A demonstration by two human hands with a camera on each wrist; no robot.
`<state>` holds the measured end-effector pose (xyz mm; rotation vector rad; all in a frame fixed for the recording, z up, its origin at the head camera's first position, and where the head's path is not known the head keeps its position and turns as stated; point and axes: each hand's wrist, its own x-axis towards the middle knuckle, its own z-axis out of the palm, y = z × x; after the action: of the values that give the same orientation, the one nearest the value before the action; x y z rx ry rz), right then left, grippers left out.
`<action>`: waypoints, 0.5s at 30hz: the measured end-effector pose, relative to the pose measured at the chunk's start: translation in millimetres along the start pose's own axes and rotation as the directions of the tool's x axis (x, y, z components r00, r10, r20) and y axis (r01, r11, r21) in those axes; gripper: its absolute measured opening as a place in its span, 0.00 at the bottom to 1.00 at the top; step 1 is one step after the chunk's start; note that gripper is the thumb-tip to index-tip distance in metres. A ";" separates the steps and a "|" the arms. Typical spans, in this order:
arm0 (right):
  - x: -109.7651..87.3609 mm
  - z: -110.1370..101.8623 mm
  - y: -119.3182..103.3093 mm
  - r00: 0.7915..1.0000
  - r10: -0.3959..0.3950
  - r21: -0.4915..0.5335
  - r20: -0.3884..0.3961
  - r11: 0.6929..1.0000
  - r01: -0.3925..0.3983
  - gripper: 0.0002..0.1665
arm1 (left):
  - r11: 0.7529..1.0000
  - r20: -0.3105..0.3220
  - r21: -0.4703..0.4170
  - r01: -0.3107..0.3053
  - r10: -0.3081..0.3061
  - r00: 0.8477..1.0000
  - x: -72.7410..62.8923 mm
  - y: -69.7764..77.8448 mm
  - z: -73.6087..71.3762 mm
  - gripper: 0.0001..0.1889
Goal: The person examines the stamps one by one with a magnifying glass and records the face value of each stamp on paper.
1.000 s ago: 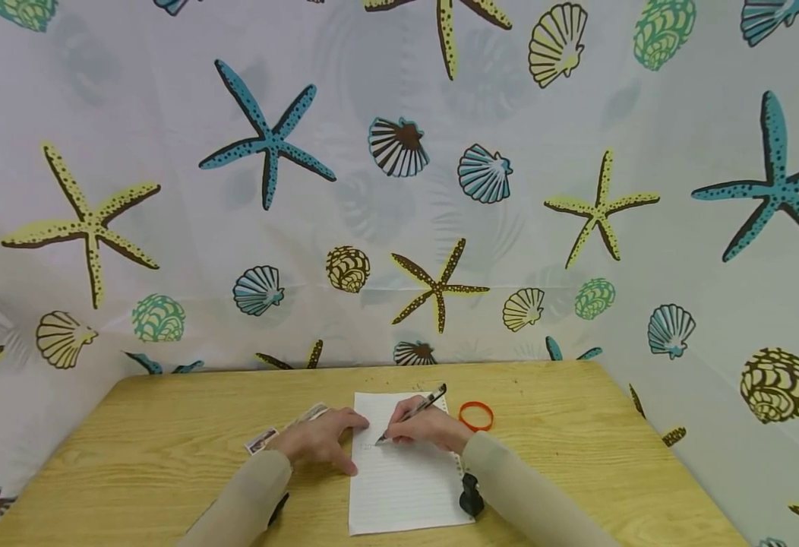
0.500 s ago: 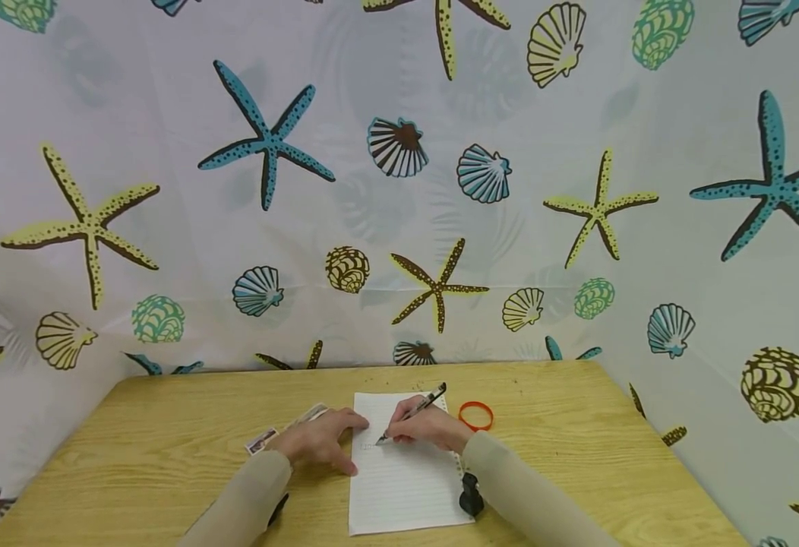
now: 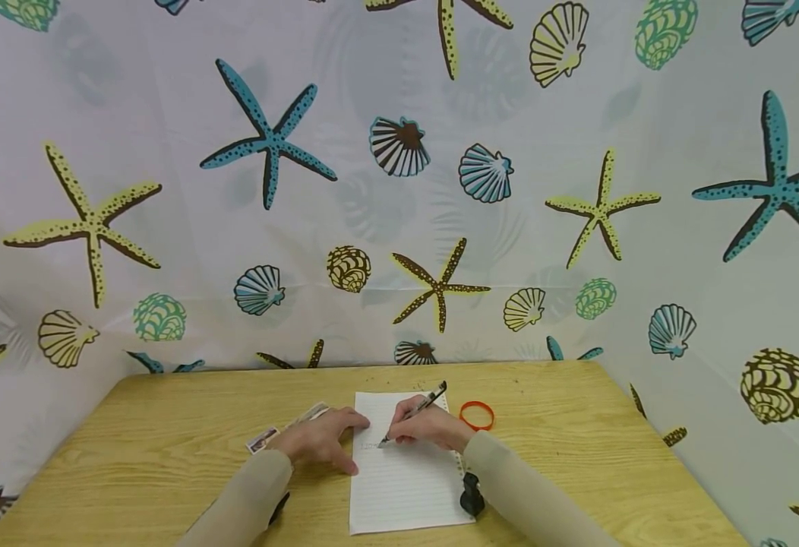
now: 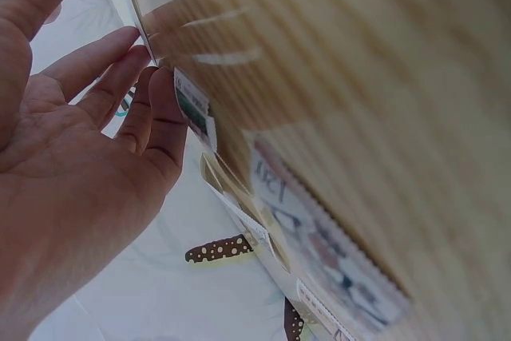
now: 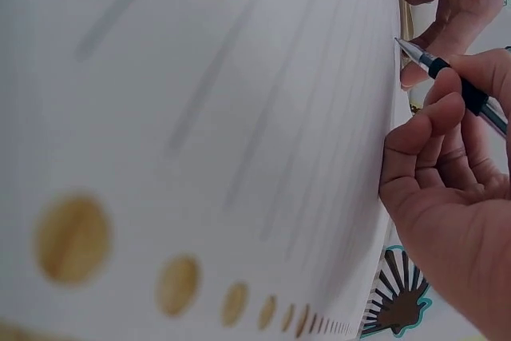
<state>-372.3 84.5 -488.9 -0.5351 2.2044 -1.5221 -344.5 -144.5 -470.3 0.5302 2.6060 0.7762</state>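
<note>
A lined sheet of paper [image 3: 406,494], with holes along its right edge, lies on the wooden table. My right hand [image 3: 430,425] pinches a pen [image 3: 434,395]; in the right wrist view the pen [image 5: 455,83] has a silver tip and a dark grip. Its tip meets the sheet near the upper left, at the end of a short faint line of writing, too small to read. My left hand [image 3: 319,439] rests with spread, extended fingers at the sheet's left edge. Stamps [image 3: 263,439] lie beside it, partly hidden by the hand; one printed stamp [image 4: 323,249] is close in the left wrist view.
A red ring-shaped band [image 3: 477,415] lies on the table [image 3: 563,456] right of the sheet. Small black objects show beside each forearm, one at the sheet's right edge [image 3: 471,495]. A curtain [image 3: 345,91] with starfish and shells hangs behind and at both sides.
The pen tip has shifted slightly to the right, and the faint line of writing has grown a little longer. My left hand and the sheet stay where they were.
</note>
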 end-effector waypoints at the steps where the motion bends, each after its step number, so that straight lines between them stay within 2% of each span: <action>1: -0.2 -0.4 -0.2 1.000 0.001 -0.002 0.001 1.000 -0.001 0.09 | 1.000 -0.001 0.001 -0.001 0.001 1.000 0.2 0.0 0.0 0.39; 15: -0.9 -3.1 -1.0 0.998 0.035 0.022 -0.047 0.999 -0.034 0.07 | 1.000 0.001 -0.008 0.008 -0.008 1.000 0.8 0.3 -1.0 0.38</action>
<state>-373.1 87.1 -486.9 -0.4569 2.2184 -1.5538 -345.6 -144.4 -469.5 0.5176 2.6015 0.7827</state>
